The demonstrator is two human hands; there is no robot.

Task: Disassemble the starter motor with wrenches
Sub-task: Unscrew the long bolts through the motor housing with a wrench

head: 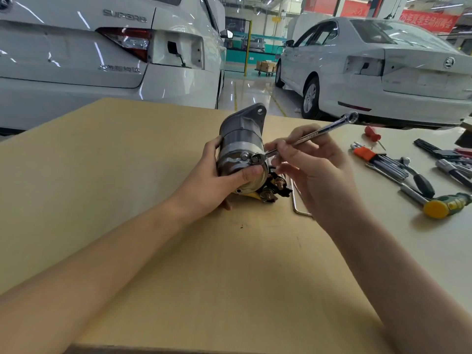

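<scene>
A grey starter motor (pixel 241 139) lies on the wooden table (pixel 127 175), its mounting flange pointing away from me. My left hand (pixel 219 182) grips the near end of its body, thumb across the end cap. My right hand (pixel 314 169) pinches the shaft of a chrome combination wrench (pixel 311 135). The wrench's near end sits on a bolt head at the end cap's rim; its ring end points up and to the right. A second bolt head shows just left of it. Black and copper terminals stick out under the motor.
A bent chrome hex key (pixel 296 200) lies just right of the motor, partly under my right hand. Further right lie an orange-holdered hex key set (pixel 378 159), a red screwdriver (pixel 373 135), a yellow-faced mallet (pixel 444 204) and pliers. Two white cars stand beyond the table.
</scene>
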